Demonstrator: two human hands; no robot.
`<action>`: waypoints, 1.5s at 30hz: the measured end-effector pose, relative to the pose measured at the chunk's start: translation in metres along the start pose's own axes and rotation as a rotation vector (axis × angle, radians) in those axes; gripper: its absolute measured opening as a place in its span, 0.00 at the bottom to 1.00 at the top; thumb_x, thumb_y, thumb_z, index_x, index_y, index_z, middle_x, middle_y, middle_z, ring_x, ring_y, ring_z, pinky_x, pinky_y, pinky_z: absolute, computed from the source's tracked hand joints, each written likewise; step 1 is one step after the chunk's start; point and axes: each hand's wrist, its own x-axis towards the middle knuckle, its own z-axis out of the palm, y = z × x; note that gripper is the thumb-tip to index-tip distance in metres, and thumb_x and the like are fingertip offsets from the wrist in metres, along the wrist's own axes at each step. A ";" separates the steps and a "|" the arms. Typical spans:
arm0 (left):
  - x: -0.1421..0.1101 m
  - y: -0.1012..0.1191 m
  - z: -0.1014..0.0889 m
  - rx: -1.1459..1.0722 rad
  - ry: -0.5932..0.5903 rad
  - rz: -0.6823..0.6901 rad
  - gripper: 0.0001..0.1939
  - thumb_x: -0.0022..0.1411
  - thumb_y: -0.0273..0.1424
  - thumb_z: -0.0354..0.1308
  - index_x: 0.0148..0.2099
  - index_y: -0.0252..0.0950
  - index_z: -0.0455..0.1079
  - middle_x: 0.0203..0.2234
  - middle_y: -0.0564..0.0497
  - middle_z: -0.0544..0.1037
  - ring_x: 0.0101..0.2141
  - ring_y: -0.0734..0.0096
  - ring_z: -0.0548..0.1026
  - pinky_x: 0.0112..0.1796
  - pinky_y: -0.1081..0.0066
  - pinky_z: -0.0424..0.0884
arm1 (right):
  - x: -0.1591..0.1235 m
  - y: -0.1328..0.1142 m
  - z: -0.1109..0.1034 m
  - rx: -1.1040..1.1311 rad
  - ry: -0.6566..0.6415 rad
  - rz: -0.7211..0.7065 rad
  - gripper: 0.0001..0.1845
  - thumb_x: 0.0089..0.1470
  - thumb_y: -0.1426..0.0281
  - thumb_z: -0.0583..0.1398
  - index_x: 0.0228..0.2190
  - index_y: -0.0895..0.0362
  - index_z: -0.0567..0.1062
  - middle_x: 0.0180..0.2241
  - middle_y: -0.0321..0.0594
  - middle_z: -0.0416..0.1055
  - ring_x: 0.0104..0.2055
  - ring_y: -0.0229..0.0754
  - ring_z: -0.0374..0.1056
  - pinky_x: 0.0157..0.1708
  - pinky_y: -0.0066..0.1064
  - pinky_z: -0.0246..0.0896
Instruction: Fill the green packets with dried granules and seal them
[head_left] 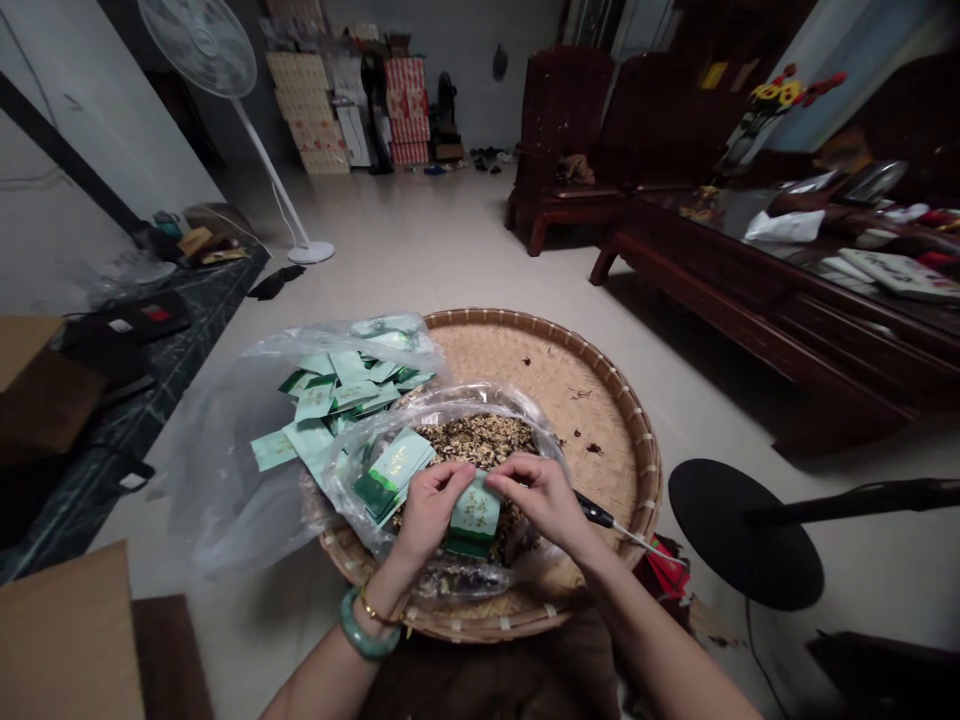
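Between my two hands hangs a light green tea packet (475, 512) with gold characters and a darker green bottom. My left hand (433, 507) pinches its upper left corner; my right hand (541, 492) pinches the upper right. Below lies an open clear plastic bag (525, 400) of loose dried tea (480, 438), light and dark bits mixed. A small stack of green packets (394, 470) rests in that bag, left of my left hand. More packets (345, 385) spill from a larger plastic bag (247, 510) at the left. Everything sits on a round woven bamboo tray (607, 400).
A black-handled tool with a white cord (592, 509) lies on the tray beside my right wrist. A black round stand base (746, 535) is on the right floor. Cardboard boxes (67, 630) stand at the left. A white fan (311, 252) and a dark wooden table (750, 290) are farther off.
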 end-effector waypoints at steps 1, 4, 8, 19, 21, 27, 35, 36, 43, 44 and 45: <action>0.000 -0.001 0.000 -0.028 0.000 -0.011 0.16 0.52 0.42 0.61 0.25 0.32 0.73 0.19 0.55 0.70 0.23 0.74 0.64 0.26 0.75 0.61 | 0.000 0.000 -0.001 -0.006 -0.009 0.011 0.12 0.51 0.63 0.61 0.24 0.58 0.77 0.25 0.38 0.73 0.29 0.40 0.67 0.30 0.30 0.59; -0.001 -0.002 -0.002 -0.097 -0.020 -0.063 0.18 0.53 0.44 0.60 0.25 0.32 0.71 0.18 0.56 0.69 0.22 0.75 0.64 0.24 0.75 0.61 | 0.000 0.001 -0.001 0.034 -0.055 0.085 0.15 0.54 0.60 0.58 0.26 0.58 0.77 0.24 0.38 0.71 0.28 0.39 0.65 0.28 0.29 0.59; -0.002 -0.002 -0.004 -0.063 -0.057 -0.074 0.19 0.55 0.45 0.58 0.29 0.32 0.73 0.21 0.53 0.73 0.24 0.72 0.67 0.26 0.74 0.64 | 0.000 0.008 0.004 0.145 -0.088 0.168 0.15 0.52 0.58 0.59 0.34 0.57 0.74 0.24 0.34 0.67 0.26 0.37 0.64 0.26 0.28 0.60; 0.012 0.016 -0.055 -0.573 0.633 0.152 0.14 0.48 0.36 0.67 0.34 0.35 0.68 0.23 0.57 0.72 0.20 0.80 0.67 0.22 0.79 0.64 | 0.002 0.007 -0.009 0.428 0.035 0.252 0.25 0.46 0.56 0.64 0.42 0.53 0.64 0.25 0.31 0.66 0.24 0.35 0.64 0.20 0.27 0.65; 0.010 0.017 -0.062 -0.613 0.705 0.170 0.15 0.50 0.37 0.65 0.35 0.36 0.66 0.25 0.57 0.71 0.22 0.79 0.70 0.24 0.77 0.67 | 0.003 0.007 -0.008 0.437 0.038 0.251 0.26 0.46 0.56 0.64 0.42 0.54 0.64 0.26 0.32 0.66 0.25 0.36 0.65 0.20 0.27 0.66; 0.008 0.000 -0.061 0.594 0.313 0.262 0.13 0.55 0.33 0.60 0.43 0.36 0.70 0.36 0.45 0.74 0.38 0.60 0.72 0.38 0.63 0.69 | 0.002 0.012 0.000 0.343 -0.073 0.249 0.21 0.47 0.54 0.63 0.37 0.55 0.69 0.23 0.32 0.66 0.24 0.36 0.65 0.20 0.27 0.64; 0.019 -0.011 -0.075 1.369 0.238 0.257 0.14 0.59 0.30 0.55 0.47 0.33 0.72 0.35 0.40 0.74 0.38 0.50 0.70 0.39 0.58 0.65 | -0.003 0.026 -0.001 0.180 -0.058 0.234 0.19 0.49 0.55 0.60 0.36 0.56 0.72 0.23 0.33 0.66 0.24 0.37 0.64 0.21 0.27 0.61; 0.019 -0.011 -0.075 1.377 0.235 0.266 0.14 0.59 0.30 0.54 0.47 0.34 0.72 0.35 0.40 0.74 0.38 0.51 0.70 0.39 0.59 0.66 | -0.003 0.027 0.000 0.155 -0.056 0.224 0.18 0.49 0.55 0.60 0.36 0.56 0.72 0.24 0.34 0.66 0.25 0.37 0.64 0.21 0.27 0.61; 0.016 -0.014 -0.076 1.198 0.289 0.378 0.12 0.59 0.27 0.55 0.44 0.36 0.75 0.37 0.43 0.78 0.39 0.54 0.72 0.40 0.60 0.67 | -0.007 0.029 0.006 -0.013 -0.081 0.147 0.12 0.55 0.63 0.56 0.37 0.56 0.73 0.26 0.37 0.69 0.27 0.39 0.65 0.24 0.29 0.64; 0.015 -0.013 -0.076 1.126 0.303 0.397 0.10 0.58 0.28 0.55 0.41 0.37 0.76 0.35 0.43 0.79 0.38 0.55 0.73 0.40 0.61 0.67 | -0.006 0.028 0.007 -0.041 -0.066 0.125 0.11 0.55 0.64 0.56 0.38 0.56 0.73 0.27 0.38 0.70 0.28 0.39 0.66 0.26 0.30 0.65; 0.013 -0.011 -0.075 1.041 0.312 0.407 0.08 0.58 0.28 0.56 0.37 0.37 0.76 0.34 0.44 0.79 0.37 0.57 0.74 0.39 0.62 0.67 | -0.006 0.026 0.010 -0.070 -0.047 0.089 0.11 0.56 0.65 0.55 0.39 0.56 0.73 0.29 0.39 0.72 0.29 0.40 0.67 0.29 0.31 0.66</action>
